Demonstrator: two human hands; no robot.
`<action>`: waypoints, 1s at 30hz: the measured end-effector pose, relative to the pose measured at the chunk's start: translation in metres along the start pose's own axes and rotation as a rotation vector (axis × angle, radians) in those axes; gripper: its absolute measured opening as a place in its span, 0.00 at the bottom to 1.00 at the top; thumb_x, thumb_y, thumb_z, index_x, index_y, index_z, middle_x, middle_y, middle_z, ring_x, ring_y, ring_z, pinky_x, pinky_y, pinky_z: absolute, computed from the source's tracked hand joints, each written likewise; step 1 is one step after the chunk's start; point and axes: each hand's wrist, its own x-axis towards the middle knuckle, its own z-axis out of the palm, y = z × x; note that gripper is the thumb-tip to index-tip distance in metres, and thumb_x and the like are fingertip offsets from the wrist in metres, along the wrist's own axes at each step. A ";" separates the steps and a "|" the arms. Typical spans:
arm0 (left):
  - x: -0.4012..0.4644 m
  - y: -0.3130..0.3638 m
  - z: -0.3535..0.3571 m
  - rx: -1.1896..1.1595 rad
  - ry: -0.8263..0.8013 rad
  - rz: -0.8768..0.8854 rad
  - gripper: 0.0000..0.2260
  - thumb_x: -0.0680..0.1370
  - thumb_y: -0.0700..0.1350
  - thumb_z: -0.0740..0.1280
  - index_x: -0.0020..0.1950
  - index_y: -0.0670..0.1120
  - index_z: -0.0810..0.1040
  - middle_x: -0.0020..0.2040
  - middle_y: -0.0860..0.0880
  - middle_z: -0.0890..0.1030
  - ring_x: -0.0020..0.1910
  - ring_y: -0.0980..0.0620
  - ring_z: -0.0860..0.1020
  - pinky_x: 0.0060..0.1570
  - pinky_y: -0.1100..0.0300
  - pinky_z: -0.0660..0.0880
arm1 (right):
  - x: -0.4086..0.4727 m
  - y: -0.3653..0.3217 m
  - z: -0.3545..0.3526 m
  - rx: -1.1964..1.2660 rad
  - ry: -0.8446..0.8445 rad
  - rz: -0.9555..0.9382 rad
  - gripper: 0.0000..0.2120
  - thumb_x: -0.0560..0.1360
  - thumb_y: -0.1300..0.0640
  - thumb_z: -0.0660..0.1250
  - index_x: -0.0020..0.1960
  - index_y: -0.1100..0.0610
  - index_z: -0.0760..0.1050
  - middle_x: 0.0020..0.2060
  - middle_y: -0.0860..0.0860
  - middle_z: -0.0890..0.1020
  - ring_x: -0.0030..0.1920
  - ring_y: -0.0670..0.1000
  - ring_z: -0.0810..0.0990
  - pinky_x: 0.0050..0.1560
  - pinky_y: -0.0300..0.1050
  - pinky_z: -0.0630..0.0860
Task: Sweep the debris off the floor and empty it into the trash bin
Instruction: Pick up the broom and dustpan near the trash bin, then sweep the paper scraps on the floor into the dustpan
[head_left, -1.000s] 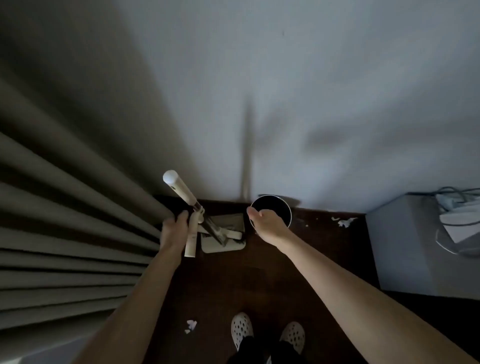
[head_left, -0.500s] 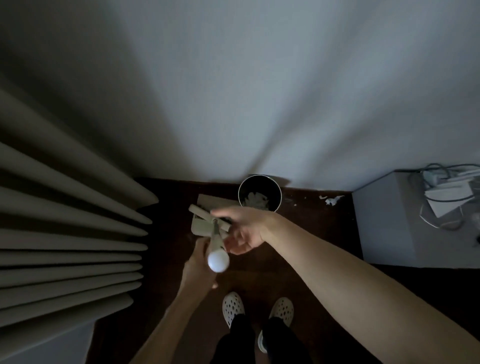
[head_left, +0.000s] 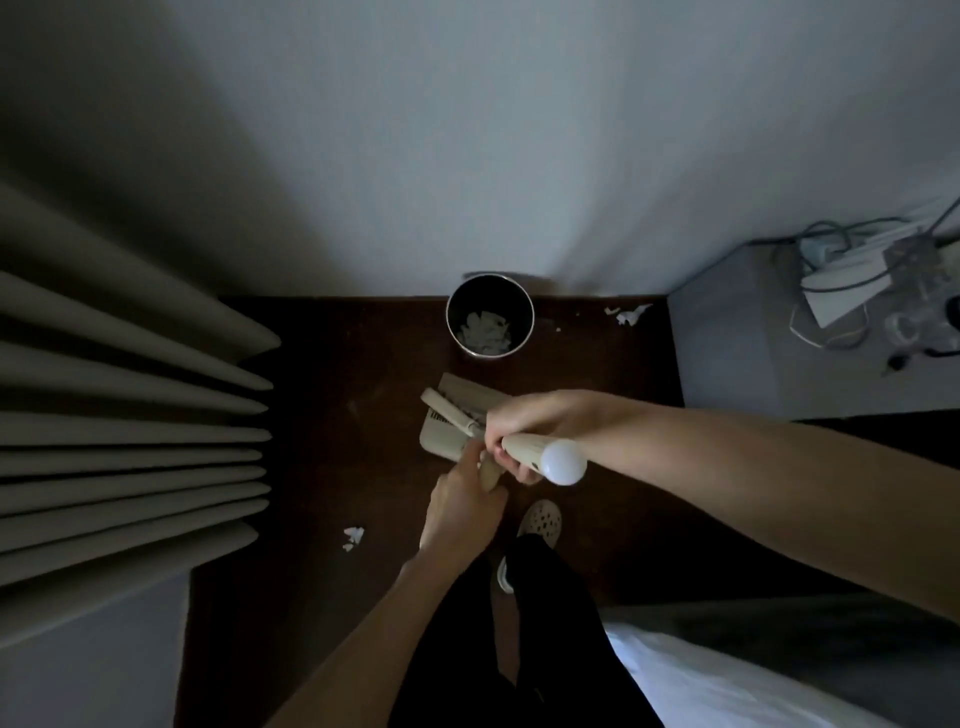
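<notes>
Debris: two white paper scrap clusters (head_left: 353, 538) (head_left: 627, 313) on dark floor (head_left: 322, 374); one round bin (head_left: 490, 315). Right hand (head_left: 524, 426) grasps broom handle (head_left: 540, 453); left hand (head_left: 462, 506) grasps dustpan handle (head_left: 488, 475).

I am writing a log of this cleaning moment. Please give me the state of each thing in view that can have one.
trash bin: upright, open, pale scraps inside
broom handle: held by right hand
dustpan: held low over the floor
left hand: grips the second handle
paper scraps: on the floor, unswept
scraps by wall: unswept
</notes>
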 end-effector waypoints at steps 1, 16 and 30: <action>0.000 0.001 0.003 0.018 -0.029 0.007 0.20 0.77 0.43 0.68 0.68 0.55 0.72 0.46 0.53 0.84 0.45 0.49 0.83 0.45 0.46 0.82 | 0.004 0.004 0.000 -0.066 0.013 -0.022 0.10 0.73 0.61 0.65 0.53 0.56 0.80 0.42 0.53 0.84 0.47 0.55 0.84 0.35 0.40 0.81; -0.002 0.070 0.064 0.250 -0.275 0.283 0.18 0.76 0.39 0.65 0.64 0.54 0.70 0.45 0.49 0.83 0.40 0.48 0.82 0.40 0.47 0.80 | -0.109 0.057 -0.020 0.200 0.235 0.015 0.12 0.77 0.68 0.53 0.37 0.58 0.67 0.19 0.51 0.69 0.16 0.46 0.67 0.17 0.35 0.65; 0.038 0.082 0.080 0.110 -0.123 0.146 0.19 0.75 0.40 0.64 0.64 0.56 0.73 0.44 0.50 0.82 0.35 0.52 0.78 0.32 0.56 0.74 | -0.126 0.110 -0.140 0.517 0.465 -0.082 0.13 0.81 0.62 0.56 0.38 0.57 0.65 0.19 0.51 0.69 0.16 0.47 0.65 0.18 0.37 0.65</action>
